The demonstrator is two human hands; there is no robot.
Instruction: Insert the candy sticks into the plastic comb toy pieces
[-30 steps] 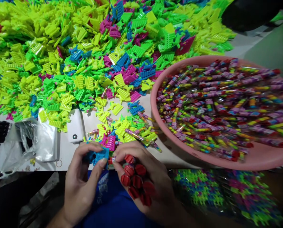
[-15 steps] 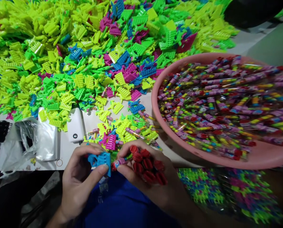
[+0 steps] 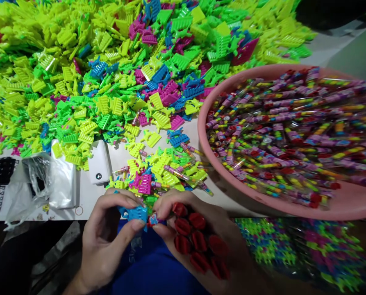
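Between thumb and fingers, my left hand (image 3: 104,235) pinches a blue plastic toy piece (image 3: 134,214) with a ribbed flat side. My right hand (image 3: 185,217) is closed around a bundle of candy tubes (image 3: 198,241), whose red caps point toward me. One more candy tube (image 3: 153,220), with a printed label, is held between the right thumb and forefinger. Its end meets the right edge of the blue piece; whether it sits inside is hidden. Just beyond my hands lie a pink toy piece (image 3: 144,184) and several yellow ones (image 3: 170,176) among loose tubes.
A large heap of yellow, green, blue and pink toy pieces (image 3: 62,82) covers the back of the table. At right a pink basin (image 3: 203,135) holds many candy tubes. A white power bank (image 3: 99,164) and clear plastic bags (image 3: 62,184) lie at left. Bagged pieces (image 3: 269,241) sit below the basin.
The blue piece and the tube in my fingers have come closer together. My right hand has turned and lowered, showing the bundle's red caps more squarely.
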